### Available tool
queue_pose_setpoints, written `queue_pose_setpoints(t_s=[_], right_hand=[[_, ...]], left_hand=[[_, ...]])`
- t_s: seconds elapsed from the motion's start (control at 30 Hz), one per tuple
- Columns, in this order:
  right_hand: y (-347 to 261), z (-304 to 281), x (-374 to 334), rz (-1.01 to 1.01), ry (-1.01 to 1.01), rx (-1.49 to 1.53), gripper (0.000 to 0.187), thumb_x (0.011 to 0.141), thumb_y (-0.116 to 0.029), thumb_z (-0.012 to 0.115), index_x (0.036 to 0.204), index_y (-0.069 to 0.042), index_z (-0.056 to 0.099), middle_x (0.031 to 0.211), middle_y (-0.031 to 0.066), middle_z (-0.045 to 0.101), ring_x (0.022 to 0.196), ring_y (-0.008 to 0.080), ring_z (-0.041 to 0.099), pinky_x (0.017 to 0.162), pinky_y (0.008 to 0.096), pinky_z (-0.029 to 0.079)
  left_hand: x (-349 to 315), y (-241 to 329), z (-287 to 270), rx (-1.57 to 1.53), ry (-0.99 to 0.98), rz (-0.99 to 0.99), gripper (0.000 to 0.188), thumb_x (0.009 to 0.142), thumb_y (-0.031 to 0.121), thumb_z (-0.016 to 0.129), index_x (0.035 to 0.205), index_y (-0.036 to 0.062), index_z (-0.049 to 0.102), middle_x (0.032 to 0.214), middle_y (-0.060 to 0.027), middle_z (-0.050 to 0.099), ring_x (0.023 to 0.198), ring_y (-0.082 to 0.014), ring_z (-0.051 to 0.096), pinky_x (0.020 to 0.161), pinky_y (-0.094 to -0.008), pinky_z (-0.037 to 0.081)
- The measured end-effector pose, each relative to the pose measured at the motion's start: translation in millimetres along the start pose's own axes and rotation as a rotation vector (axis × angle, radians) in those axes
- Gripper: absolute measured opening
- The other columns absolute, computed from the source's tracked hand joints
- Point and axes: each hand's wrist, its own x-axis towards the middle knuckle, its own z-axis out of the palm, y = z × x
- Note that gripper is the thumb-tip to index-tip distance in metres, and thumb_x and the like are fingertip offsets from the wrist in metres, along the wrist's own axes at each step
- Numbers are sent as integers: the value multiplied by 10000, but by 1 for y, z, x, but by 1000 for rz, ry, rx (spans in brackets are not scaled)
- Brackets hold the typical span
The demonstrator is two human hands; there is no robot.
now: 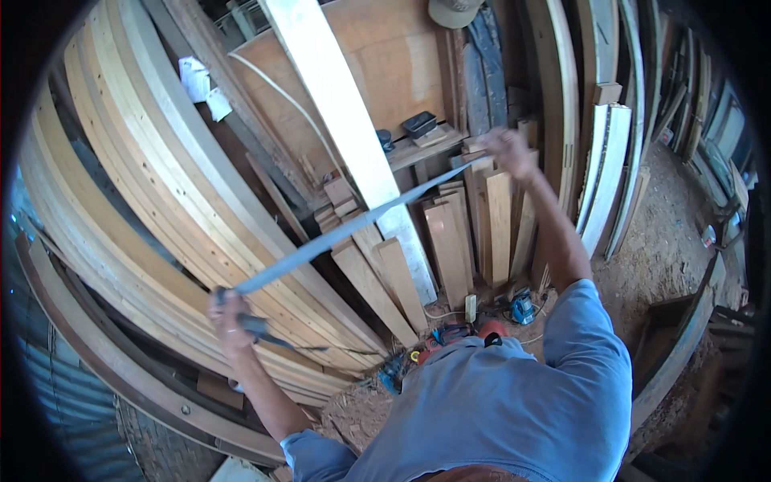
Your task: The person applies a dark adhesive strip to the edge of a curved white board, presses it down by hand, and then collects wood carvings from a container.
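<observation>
A long grey-blue strip (345, 229), like a band of cloth or strapping, stretches slantwise between my hands. My left hand (230, 317) is closed on its lower end, and a dark loose part (257, 327) hangs beside the fingers. Higher up and to the right, my right hand (512, 153) is closed at the narrower far end; its fingers are partly blurred. The strip crosses in front of a broad pale board (333, 96) and several short upright planks (446, 241).
Long timbers (152, 161) lean at the left. More boards (602, 177) stand at the right. A blue power tool (522, 308) and a cable lie on the dusty floor (642, 233). A dark tray (419, 124) sits on a ledge; a cap (454, 11) hangs above.
</observation>
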Motion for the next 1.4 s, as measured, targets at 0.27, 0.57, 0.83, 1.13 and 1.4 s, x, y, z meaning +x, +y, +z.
queue_pose_setpoints(t_s=[0.27, 0.57, 0.83, 1.13, 1.4], right_hand=[[-96, 167, -93, -163, -799, -186, 618, 817, -343, 777, 1290, -22, 540, 1071, 188, 654, 1010, 371, 636, 886, 457, 503], [-65, 128, -40, -172, -735, -50, 142, 950, -127, 604, 892, 3, 608, 751, 168, 634, 739, 330, 653, 673, 412, 503], [-51, 3, 103, -29, -456, 368, 89, 991, -60, 512, 991, -17, 590, 783, 49, 619, 637, 94, 579, 554, 240, 455], [-81, -37, 379, -268, -271, 625, 132, 982, -102, 568, 1090, -34, 601, 1032, 86, 706, 904, 150, 680, 796, 317, 576], [-52, -26, 623, -542, -51, 485, 138, 915, -98, 627, 1011, -45, 711, 844, 122, 707, 796, 217, 654, 710, 347, 519]], left_hand=[[-12, -84, 155, 335, -470, -76, 157, 901, 104, 682, 792, 63, 576, 688, 64, 512, 662, -21, 435, 554, -216, 379], [33, -120, 225, 103, -537, -185, 170, 927, 180, 690, 880, 88, 556, 716, 52, 540, 620, -8, 458, 537, -183, 356], [150, -127, 320, 223, -156, -233, 153, 986, 127, 592, 855, 86, 524, 693, 56, 459, 599, -14, 409, 532, -192, 352], [321, -175, 416, 1029, 15, 517, 229, 898, 27, 589, 1117, 74, 636, 1000, -127, 693, 975, -317, 600, 895, -436, 431], [412, -218, 421, 1158, 155, 602, 185, 870, 37, 541, 1037, 87, 606, 1043, -120, 624, 1039, -333, 524, 911, -465, 344]])
